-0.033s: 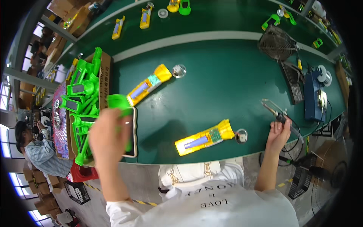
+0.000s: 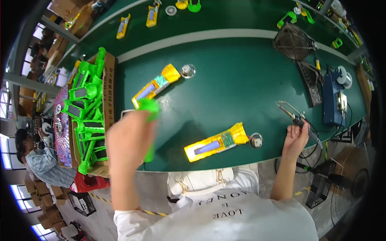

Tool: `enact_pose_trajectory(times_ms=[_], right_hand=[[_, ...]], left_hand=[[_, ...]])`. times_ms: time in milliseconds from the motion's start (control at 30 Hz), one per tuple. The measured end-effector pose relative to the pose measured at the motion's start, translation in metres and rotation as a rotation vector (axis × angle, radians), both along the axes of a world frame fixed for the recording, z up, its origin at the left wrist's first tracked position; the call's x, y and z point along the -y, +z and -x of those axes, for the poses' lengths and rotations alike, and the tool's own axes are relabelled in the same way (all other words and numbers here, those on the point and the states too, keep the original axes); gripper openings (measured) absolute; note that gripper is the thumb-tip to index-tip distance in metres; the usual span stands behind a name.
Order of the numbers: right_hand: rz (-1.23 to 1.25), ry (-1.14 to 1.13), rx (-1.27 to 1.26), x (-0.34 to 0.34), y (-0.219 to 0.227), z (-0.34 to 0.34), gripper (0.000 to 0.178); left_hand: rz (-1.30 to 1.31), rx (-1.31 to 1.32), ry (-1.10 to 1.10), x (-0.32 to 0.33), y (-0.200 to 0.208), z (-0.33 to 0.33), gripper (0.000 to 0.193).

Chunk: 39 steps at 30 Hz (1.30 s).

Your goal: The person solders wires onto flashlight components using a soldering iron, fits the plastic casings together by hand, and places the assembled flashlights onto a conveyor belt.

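My left hand [image 2: 130, 138], blurred by motion, is closed round a green plastic casing [image 2: 150, 110] above the table's left side. A pale-edged flat object lies mostly hidden beneath that hand. My right hand [image 2: 295, 138] grips a soldering iron [image 2: 297, 120] by its handle, its tip pointing up and left. Between the hands lies a yellow flashlight-like housing [image 2: 217, 143], with a purple cell, a green circuit board and a round clear lamp head [image 2: 256, 140] at its right end. A similar yellow housing [image 2: 155, 86] lies farther back, beyond my left hand.
A cardboard box [image 2: 109, 92] heaped with green casings [image 2: 84, 93] stands at the left. At the right are a black fan [image 2: 294, 42] and a blue solder feeder [image 2: 333, 100] with a wire spool [image 2: 344, 78]. More housings sit on the back shelf [image 2: 225, 20]. A co-worker [image 2: 44, 160] is at far left.
My left hand has moved a little to the right with the green casing, farther from the box. My right hand stays almost in place with the soldering iron.
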State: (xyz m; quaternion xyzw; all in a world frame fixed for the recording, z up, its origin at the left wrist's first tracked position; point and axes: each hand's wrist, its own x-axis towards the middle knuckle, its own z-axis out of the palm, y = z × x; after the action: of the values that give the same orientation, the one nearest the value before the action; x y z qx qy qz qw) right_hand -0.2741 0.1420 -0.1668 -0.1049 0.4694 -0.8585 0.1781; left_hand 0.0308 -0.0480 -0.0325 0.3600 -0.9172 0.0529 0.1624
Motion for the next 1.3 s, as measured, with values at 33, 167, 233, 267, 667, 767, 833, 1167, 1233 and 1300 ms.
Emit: enact_pose_trajectory(times_ms=[33,167,233,267,667,767,833,1167,1233,1300], right_hand=[[0.013,0.003,0.005,0.002,0.001,0.001,0.021],[0.06,0.048,0.001,0.006,0.004,0.003,0.019],[0.047,0.044,0.003,0.008,0.003,0.004,0.019],[0.046,0.049,0.005,0.01,0.002,0.005,0.019],[0.033,0.012,0.013,-0.002,-0.002,0.002,0.017],[0.016,0.019,0.016,0.0,0.003,0.0,0.015],[-0.004,0.001,0.052,0.001,0.003,0.001,0.014],[-0.046,0.091,-0.148,0.009,0.045,-0.006,0.022],[-0.076,0.112,-0.323,0.018,0.051,-0.015,0.024],[-0.055,0.222,-0.39,0.022,0.051,-0.017,0.024]], left_hand=[[-0.075,0.0,-0.096,-0.005,-0.01,0.023,0.015],[-0.192,-0.029,-0.325,-0.006,-0.057,0.083,0.016],[-0.259,0.009,-0.371,-0.006,-0.074,0.101,0.017],[-0.264,0.01,-0.373,-0.009,-0.076,0.107,0.017],[-0.623,-0.159,-0.438,-0.04,-0.07,0.13,0.023],[-0.581,-0.234,-0.485,-0.041,-0.077,0.141,0.018],[-0.567,-0.245,-0.494,-0.039,-0.079,0.141,0.016],[-0.802,-0.79,-0.009,-0.065,-0.084,0.05,0.008],[-0.901,-0.862,0.053,-0.072,-0.093,0.042,0.007],[-1.033,-0.943,0.111,-0.078,-0.095,0.034,0.006]])
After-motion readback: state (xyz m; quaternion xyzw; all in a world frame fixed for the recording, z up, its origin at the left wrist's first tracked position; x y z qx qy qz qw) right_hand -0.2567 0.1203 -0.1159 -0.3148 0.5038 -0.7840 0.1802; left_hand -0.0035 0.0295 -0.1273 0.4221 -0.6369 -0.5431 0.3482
